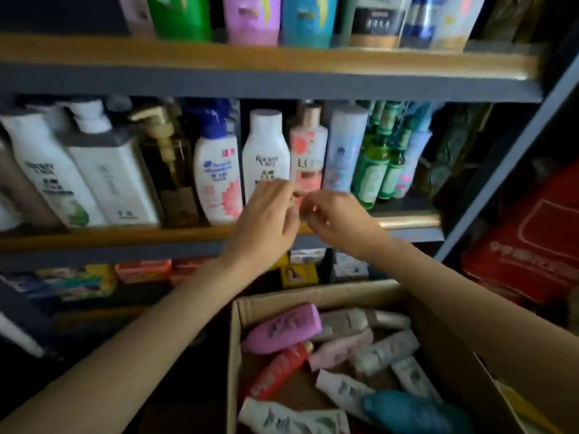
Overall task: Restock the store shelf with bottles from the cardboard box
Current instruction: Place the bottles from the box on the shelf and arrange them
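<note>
While the cardboard box [344,296] below holds loose bottles, both hands, left hand [266,220] and right hand [338,217], pinch the pink bottle [308,158] at the middle shelf [125,238] edge, where crowding could topple the neighbouring white bottle [265,151].

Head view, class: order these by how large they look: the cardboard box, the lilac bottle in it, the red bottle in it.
1. cardboard box, plainly largest
2. lilac bottle
3. red bottle, slimmer; about as long, so the gap is small

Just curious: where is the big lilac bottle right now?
In the head view, the lilac bottle lies at the cardboard box's upper left, beside a red bottle.
</note>
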Tool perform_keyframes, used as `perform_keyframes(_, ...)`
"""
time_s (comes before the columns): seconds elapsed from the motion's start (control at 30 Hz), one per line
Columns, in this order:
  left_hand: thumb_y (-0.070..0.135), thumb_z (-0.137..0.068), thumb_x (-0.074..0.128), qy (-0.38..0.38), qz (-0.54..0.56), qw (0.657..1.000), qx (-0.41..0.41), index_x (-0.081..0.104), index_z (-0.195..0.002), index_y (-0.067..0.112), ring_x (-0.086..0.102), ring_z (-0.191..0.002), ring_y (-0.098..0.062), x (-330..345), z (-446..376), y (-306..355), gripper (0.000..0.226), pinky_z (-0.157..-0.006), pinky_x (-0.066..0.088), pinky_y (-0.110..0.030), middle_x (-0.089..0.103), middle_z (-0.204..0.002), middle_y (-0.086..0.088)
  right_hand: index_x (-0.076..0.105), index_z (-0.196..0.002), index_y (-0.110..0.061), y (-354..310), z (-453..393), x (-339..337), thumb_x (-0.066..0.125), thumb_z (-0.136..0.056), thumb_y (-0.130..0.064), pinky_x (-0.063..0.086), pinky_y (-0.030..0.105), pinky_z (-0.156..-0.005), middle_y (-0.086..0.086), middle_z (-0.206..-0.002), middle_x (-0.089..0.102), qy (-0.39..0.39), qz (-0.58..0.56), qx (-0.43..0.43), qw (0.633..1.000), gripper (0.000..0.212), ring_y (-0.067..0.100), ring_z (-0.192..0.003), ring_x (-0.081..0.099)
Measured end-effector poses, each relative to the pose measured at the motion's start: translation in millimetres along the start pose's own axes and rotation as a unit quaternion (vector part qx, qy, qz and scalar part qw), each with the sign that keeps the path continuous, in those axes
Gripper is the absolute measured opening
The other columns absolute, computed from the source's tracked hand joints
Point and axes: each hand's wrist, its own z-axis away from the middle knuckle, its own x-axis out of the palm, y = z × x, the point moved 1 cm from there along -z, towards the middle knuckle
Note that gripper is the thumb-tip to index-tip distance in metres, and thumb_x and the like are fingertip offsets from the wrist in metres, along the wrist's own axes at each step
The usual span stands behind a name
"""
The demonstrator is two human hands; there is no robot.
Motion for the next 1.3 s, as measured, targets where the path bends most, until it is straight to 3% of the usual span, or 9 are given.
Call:
perform_keyframes(0.1,0.005,-0.083,0.044,-0.208,0.011,0.977,-0.040,0.050,-0.124,0.009,0.046,-0.112,-0.022,60,68,1,0.041,-0.096,0.039,-0.033,0.052,-0.119,-0.009,0.065,-0.098,-0.005,53,66,47,0.047,-0.088,-0.011,0.044,0.034,-0.076,0.017,-0.099,0.067,-0.224,0.057,0.128,0.964,0.022,0.032,-0.092,0.062)
perform_keyframes(0.27,0.009,-0.090,0.046,-0.407,0.005,0.898,-0.164,0.041,-0.134,0.017,0.045,-0.122,-0.020,98,149,-5,0.045,-0.102,0.036,-0.031,0.042,-0.134,-0.001,0.047,-0.134,-0.011,100,168,102,0.055,-0.093,-0.026,0.037,0.035,-0.103,0.011,-0.138,0.046,-0.559,0.090,0.243,0.787,0.045,0.027,-0.126,0.045)
perform_keyframes(0.5,0.011,-0.092,0.046,-0.488,-0.021,0.841,-0.234,0.039,-0.133,0.012,0.036,-0.132,-0.022,110,172,-12,0.041,-0.105,0.031,-0.029,0.037,-0.141,-0.007,0.049,-0.133,-0.010,105,223,158,0.068,-0.083,-0.030,0.043,0.035,-0.099,0.010,-0.135,0.052,-0.662,0.106,0.229,0.705,0.057,0.028,-0.121,0.051)
perform_keyframes(0.67,0.012,-0.092,0.046,-0.493,-0.029,0.837,-0.236,0.036,-0.135,0.012,0.043,-0.126,-0.024,122,174,1,0.044,-0.098,0.037,-0.034,0.038,-0.142,-0.006,0.044,-0.135,-0.005,94,228,169,0.071,-0.082,-0.026,0.044,0.036,-0.098,0.011,-0.134,0.052,-0.647,0.119,0.223,0.719,0.063,0.028,-0.121,0.052)
perform_keyframes(0.83,0.012,-0.091,0.049,-0.508,0.011,0.824,-0.252,0.039,-0.130,0.016,0.051,-0.118,-0.020,131,173,13,0.040,-0.094,0.044,-0.034,0.045,-0.138,-0.004,0.062,-0.119,-0.010,100,192,146,0.070,-0.082,-0.031,0.041,0.030,-0.094,0.005,-0.122,0.060,-0.563,-0.001,0.225,0.795,0.044,0.021,-0.116,0.054)
perform_keyframes(0.97,0.016,-0.087,0.061,-0.614,0.059,0.729,-0.296,0.012,-0.149,0.020,0.043,-0.129,-0.022,133,163,18,0.079,-0.104,0.040,-0.037,0.035,-0.148,-0.005,0.067,-0.112,-0.022,97,146,109,0.071,-0.079,-0.038,0.037,0.025,-0.087,-0.005,-0.106,0.063,-0.470,-0.114,0.186,0.855,0.037,0.009,-0.099,0.052)
perform_keyframes(1.07,0.014,-0.081,0.069,-0.610,0.124,0.700,-0.349,0.021,-0.145,0.014,0.042,-0.129,-0.019,124,156,15,0.080,-0.108,0.037,-0.036,0.039,-0.144,-0.002,0.064,-0.120,-0.012,84,114,83,0.071,-0.081,-0.026,0.037,0.021,-0.092,0.001,-0.117,0.064,-0.386,-0.211,0.168,0.882,0.042,0.005,-0.102,0.052)
perform_keyframes(1.2,-0.009,-0.078,0.065,-0.522,0.301,0.672,-0.430,0.046,-0.124,0.015,0.057,-0.104,-0.004,68,124,8,0.055,-0.088,0.049,-0.017,0.058,-0.119,0.005,0.067,-0.106,-0.004,56,66,49,0.069,-0.077,0.002,0.052,0.015,-0.078,-0.004,-0.086,0.073,-0.264,-0.490,0.164,0.814,0.030,0.003,-0.080,0.066)
perform_keyframes(1.3,0.017,-0.064,0.082,-0.473,0.405,0.669,-0.406,0.051,-0.122,0.017,0.060,-0.107,-0.004,25,95,11,0.065,-0.091,0.048,-0.019,0.063,-0.116,0.009,0.073,-0.096,-0.010,27,23,18,0.080,-0.061,-0.020,0.054,0.021,-0.080,-0.001,-0.087,0.074,-0.231,-0.639,0.089,0.729,0.036,0.008,-0.083,0.068)
